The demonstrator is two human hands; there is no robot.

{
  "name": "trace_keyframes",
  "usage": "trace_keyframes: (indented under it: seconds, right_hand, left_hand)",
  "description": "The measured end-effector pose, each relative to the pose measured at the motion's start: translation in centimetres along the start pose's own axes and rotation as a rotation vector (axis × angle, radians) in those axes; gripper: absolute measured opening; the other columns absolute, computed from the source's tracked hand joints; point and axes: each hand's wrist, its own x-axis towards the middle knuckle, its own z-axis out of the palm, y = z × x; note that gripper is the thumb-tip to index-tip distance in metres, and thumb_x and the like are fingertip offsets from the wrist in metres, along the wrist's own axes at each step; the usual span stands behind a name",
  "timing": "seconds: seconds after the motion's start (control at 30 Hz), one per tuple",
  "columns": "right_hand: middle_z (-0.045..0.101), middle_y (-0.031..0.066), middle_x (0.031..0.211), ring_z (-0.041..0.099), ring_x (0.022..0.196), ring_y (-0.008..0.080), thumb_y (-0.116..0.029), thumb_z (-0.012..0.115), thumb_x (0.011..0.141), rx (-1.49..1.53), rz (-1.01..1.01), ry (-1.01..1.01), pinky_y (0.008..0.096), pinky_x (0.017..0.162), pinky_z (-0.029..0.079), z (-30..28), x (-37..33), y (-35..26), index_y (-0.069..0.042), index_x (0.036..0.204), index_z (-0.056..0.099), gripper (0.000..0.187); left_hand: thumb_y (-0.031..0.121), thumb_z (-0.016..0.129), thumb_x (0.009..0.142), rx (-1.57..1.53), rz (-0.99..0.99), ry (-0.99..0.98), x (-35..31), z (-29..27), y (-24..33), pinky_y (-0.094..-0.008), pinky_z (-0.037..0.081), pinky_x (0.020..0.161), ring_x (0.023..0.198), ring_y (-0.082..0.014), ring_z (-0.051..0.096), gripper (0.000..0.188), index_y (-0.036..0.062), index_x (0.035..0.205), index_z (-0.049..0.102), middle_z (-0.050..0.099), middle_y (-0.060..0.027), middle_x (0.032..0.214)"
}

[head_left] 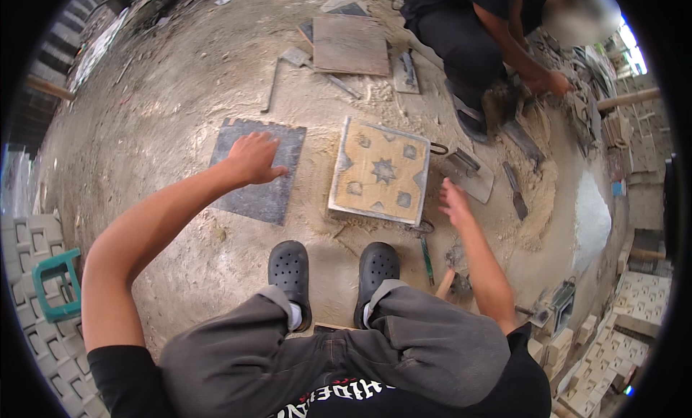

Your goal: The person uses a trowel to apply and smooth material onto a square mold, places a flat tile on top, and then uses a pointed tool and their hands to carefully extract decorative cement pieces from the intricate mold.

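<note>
My left hand [254, 158] is over a dark grey square board [270, 196] on the sandy ground, with its thumb apart from the fingers and nothing in it. It looks to be at or just above the surface; I cannot tell if it touches. Between my hands lies a square mould frame [373, 216] with loop handles, around a yellow patterned tile face [364, 174] that has a grey star in the middle. My right hand [454, 200] is to the right of the frame, fingers stretched toward a flat steel trowel [476, 181], apparently holding nothing.
A green-handled tool [427, 263] lies below the frame. Brown boards [351, 44] are stacked at the far side. A co-worker [468, 46] crouches at far right by a sand pile [537, 194]. White powder [592, 220] lies farther right; a green stool [56, 284] stands left.
</note>
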Motion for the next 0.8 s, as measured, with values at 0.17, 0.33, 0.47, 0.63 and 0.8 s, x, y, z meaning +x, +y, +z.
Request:
trace_keyframes:
  seconds: [0.17,0.33,0.47,0.63,0.8]
  right_hand:
    - [0.058,0.0180,0.129,0.056,0.117,0.0298,-0.047,0.051,0.096,-0.071,-0.013,0.026,0.0400,0.096,0.043,3.8,1.1,2.5,0.003,0.131,0.054,0.061]
    - [0.049,0.0193,0.141,0.046,0.130,0.0313,-0.061,0.048,0.094,0.157,-0.147,0.166,0.0390,0.105,0.037,3.0,6.2,2.0,0.004,0.138,0.047,0.078]
    - [0.058,0.0157,0.126,0.056,0.113,0.0243,-0.069,0.052,0.088,0.375,-0.098,0.015,0.0372,0.096,0.045,3.9,7.0,0.3,-0.001,0.132,0.053,0.081]
    - [0.069,0.0120,0.093,0.065,0.087,0.0259,-0.070,0.056,0.085,0.960,0.064,-0.125,0.0373,0.081,0.052,5.5,11.4,-1.2,-0.008,0.092,0.063,0.063]
    - [0.069,0.0127,0.089,0.065,0.088,0.0282,-0.066,0.054,0.088,1.253,0.084,-0.388,0.0427,0.085,0.051,8.1,10.9,-2.5,-0.007,0.087,0.064,0.060]
  left_hand:
    - [0.059,0.055,0.089,-0.446,0.005,0.089,5.5,-0.3,6.3,-0.0441,0.043,0.102,0.121,-0.0410,0.053,0.080,-0.0068,0.134,0.047,0.056,-0.0297,0.127]
    - [0.053,0.055,0.092,-0.763,-0.150,0.469,8.8,2.3,14.2,-0.0458,0.042,0.103,0.122,-0.0416,0.052,0.076,-0.0085,0.135,0.044,0.054,-0.0296,0.129]
    - [0.004,0.073,0.080,-0.940,0.173,0.928,3.2,5.0,23.1,-0.0319,0.049,0.073,0.082,-0.0249,0.062,0.017,0.0018,0.091,0.060,0.063,-0.0114,0.087]
    - [0.015,0.064,0.083,-0.824,0.630,0.411,2.8,8.2,35.4,-0.0392,0.051,0.085,0.100,-0.0293,0.061,0.024,0.0064,0.105,0.065,0.064,-0.0129,0.104]
    - [0.017,0.056,0.080,-0.338,0.371,0.510,7.3,11.4,40.8,-0.0467,0.036,0.102,0.117,-0.0320,0.048,0.036,-0.0022,0.110,0.062,0.058,-0.0173,0.116]
